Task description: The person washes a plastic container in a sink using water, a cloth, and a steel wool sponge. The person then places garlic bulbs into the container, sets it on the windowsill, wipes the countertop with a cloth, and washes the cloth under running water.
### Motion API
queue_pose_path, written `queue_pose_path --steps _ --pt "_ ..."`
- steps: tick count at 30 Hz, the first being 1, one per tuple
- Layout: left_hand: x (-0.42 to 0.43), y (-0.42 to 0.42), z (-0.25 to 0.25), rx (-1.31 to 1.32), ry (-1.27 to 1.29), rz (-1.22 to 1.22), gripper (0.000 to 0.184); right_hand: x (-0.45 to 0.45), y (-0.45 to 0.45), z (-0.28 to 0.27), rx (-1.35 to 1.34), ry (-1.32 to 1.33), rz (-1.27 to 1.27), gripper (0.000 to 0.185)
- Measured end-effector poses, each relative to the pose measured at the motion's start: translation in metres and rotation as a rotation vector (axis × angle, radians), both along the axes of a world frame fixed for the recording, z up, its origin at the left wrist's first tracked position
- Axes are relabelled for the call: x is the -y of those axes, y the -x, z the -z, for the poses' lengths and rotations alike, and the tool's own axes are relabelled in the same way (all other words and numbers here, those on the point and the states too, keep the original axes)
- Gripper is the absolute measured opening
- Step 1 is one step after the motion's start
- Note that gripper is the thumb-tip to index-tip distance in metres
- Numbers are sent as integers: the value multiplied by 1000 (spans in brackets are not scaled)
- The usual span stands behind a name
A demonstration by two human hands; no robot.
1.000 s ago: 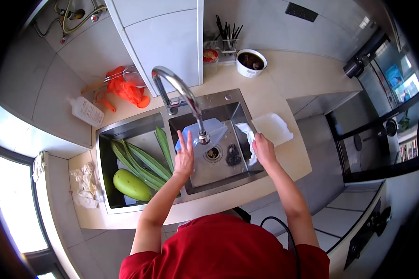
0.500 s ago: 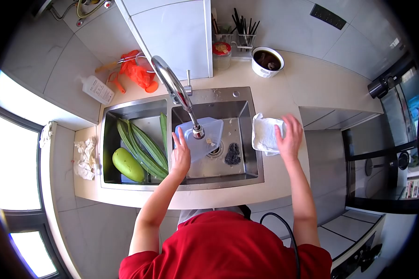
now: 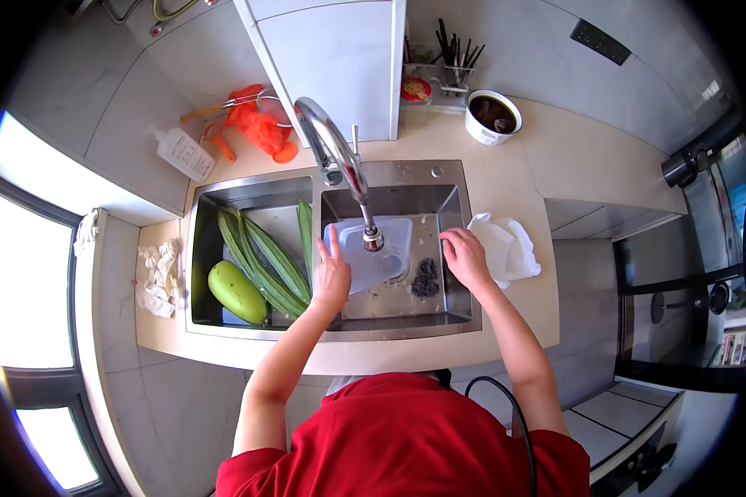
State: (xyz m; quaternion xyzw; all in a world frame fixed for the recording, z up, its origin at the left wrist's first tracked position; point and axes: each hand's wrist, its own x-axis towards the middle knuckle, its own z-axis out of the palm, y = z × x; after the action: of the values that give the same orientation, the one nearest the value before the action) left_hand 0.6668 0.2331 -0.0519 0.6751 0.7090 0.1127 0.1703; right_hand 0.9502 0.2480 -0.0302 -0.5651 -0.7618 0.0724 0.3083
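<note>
A translucent plastic container sits tilted in the right sink basin under the faucet. My left hand grips its left rim, two fingers pointing up along the side. My right hand hovers over the basin's right edge with its fingers curled together; whatever they hold, if anything, is hidden. Beside it on the counter lies a crumpled white sheet, paper or cloth. A dark mesh scrubber rests on the basin floor near the drain.
The left basin holds a green melon-like gourd and several long ridged gourds. Behind the sink stand a white bottle, an orange bag and a white pot of dark liquid. A rag lies at left.
My right hand has moved left from the white sheet to the sink edge, its fingers now curled. The sheet looks more spread out. My left hand stays at the container.
</note>
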Motion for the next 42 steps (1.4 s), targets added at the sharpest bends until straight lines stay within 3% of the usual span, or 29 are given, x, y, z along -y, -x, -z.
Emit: queue_pose_path --steps 1,2,4,6,10,12,14,16,19,22,24,25,26,28,30,31,34,36,38,40,42 --pt "0 9 4 171 -10 -40 81 -5 5 2 -45 72 -8 12" --pt "0 17 8 175 -11 -54 81 -10 9 3 -88 146 -18 11" --pt "2 31 14 390 118 -86 78 -30 19 -8 -119 83 -66 12" --pt "7 37 25 449 39 -122 77 -64 31 -15 -108 -5 -192 16" --pt "14 32 10 672 180 -230 70 -134 78 -37 118 -103 -389 32" --pt "21 26 6 929 245 -319 67 -167 108 -40 170 -128 -472 35" --pt "28 27 25 869 222 -307 65 -196 136 -36 332 -236 -547 42" --pt "31 27 53 781 225 -316 64 -213 159 -29 197 -413 -496 29" --pt "37 25 67 821 278 -387 63 -217 151 -46 192 368 -385 50" --pt "38 20 58 755 181 -328 65 -209 146 -45 355 371 -326 48" --pt "37 18 49 798 334 -413 56 -215 126 -17 588 44 -425 47" --pt "37 15 53 801 334 -416 56 -208 120 -15 551 -273 -459 41" --pt "38 14 62 791 318 -408 57 -200 114 -13 550 -272 -463 41" --pt "43 15 78 775 316 -399 58 -166 103 -18 177 30 -351 25" --pt "42 15 86 827 349 -409 68 -123 80 -1 220 142 -311 12" --pt "41 10 85 828 348 -412 68 -97 73 16 100 133 -315 13" --pt "35 4 75 713 315 -440 73 -30 87 32 54 564 -331 13" --pt "28 4 65 674 255 -431 75 -6 108 44 -215 868 -495 26" --pt "27 5 73 568 218 -413 75 14 119 47 -218 778 -683 39" --pt "24 10 69 595 256 -399 74 20 125 12 148 613 -765 45" --pt "27 17 67 617 226 -389 72 22 121 27 198 523 -737 35"
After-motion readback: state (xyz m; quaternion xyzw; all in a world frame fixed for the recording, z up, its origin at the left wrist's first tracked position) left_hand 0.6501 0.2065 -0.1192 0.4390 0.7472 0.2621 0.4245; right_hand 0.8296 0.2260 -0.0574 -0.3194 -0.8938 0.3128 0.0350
